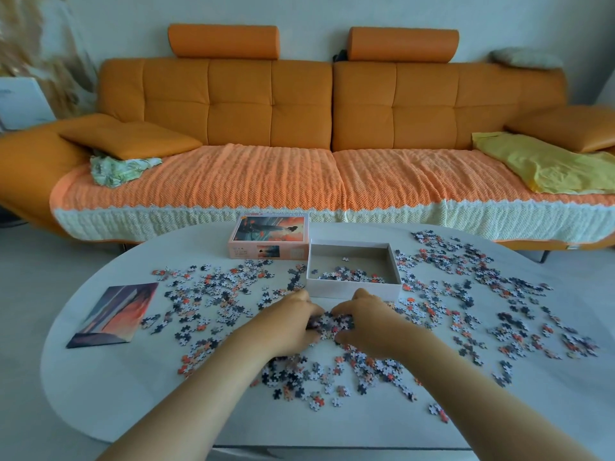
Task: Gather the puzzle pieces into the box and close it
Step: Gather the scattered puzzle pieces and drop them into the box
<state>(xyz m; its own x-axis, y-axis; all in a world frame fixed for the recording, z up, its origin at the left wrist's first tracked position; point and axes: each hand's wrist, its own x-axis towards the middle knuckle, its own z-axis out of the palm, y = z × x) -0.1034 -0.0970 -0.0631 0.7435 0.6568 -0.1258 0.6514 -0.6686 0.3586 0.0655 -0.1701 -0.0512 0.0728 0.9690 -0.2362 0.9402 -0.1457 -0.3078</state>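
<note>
My left hand (293, 324) and right hand (366, 322) cup small grey-orange cardboard puzzle pieces (330, 322), both curled round the heap; fingertips buried, unseen.

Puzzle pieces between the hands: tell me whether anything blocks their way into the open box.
Nothing visible does. The puzzle pieces, cupped by the left hand and right hand, lie just before the box, whose near wall they must clear. The lid sits aside, to its left.
</note>
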